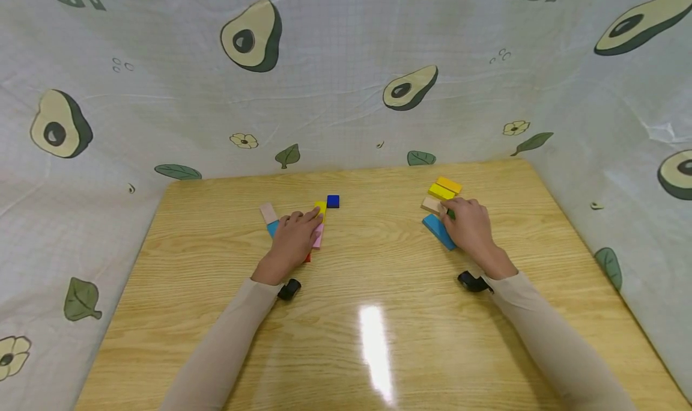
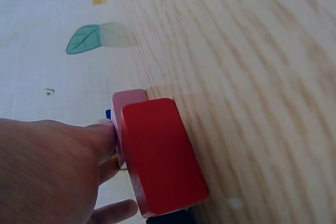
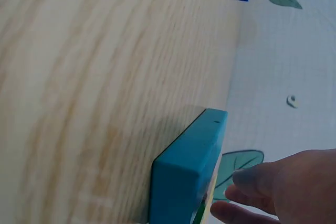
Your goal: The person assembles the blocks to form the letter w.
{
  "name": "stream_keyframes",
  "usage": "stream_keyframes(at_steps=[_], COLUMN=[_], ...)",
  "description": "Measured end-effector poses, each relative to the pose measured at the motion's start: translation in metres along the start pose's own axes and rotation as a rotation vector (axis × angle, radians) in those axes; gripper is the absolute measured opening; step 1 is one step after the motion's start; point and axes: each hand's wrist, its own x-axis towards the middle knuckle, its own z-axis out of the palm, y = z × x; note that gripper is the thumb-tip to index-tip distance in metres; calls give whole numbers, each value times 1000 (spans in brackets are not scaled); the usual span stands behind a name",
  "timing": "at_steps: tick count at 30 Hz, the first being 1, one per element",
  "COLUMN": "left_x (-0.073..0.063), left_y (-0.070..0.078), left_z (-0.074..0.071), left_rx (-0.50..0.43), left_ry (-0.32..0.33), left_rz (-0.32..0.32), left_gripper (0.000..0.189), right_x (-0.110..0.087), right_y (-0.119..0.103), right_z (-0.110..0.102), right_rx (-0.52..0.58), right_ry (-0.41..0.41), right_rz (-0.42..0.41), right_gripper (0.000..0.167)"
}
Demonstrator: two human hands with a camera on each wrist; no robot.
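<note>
In the head view my left hand [image 1: 292, 240] lies over a group of flat blocks, its fingertips on a yellow block [image 1: 321, 207] and a pink block [image 1: 318, 237]. A red block [image 2: 163, 156] stands in front of the pink one in the left wrist view. Blue [image 1: 273, 228] and pale wood [image 1: 268, 213] blocks lie left of that hand. My right hand [image 1: 471, 225] pinches a mostly hidden green block [image 1: 451, 214] between thumb and fingers. Beside it are a natural wood block [image 1: 432, 205] and a long blue block [image 1: 438, 231].
A dark blue block [image 1: 333, 202] touches the yellow one's far end. Yellow [image 1: 441, 191] and orange [image 1: 449, 185] blocks lie beyond my right hand. Patterned cloth [image 1: 335, 116] borders the wooden table [image 1: 373, 267] at the back and sides.
</note>
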Motion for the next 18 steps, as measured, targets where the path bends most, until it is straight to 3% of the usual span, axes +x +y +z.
stream_keyframes(at_steps=[18], left_x=[2], left_y=[-1], left_z=[3], left_rx=[12], left_ry=[9], left_rz=[-4], left_gripper=[48], right_x=[3], right_y=[1], right_z=[9], right_rx=[-34], right_ry=[-87], right_rz=[-33], right_gripper=[31])
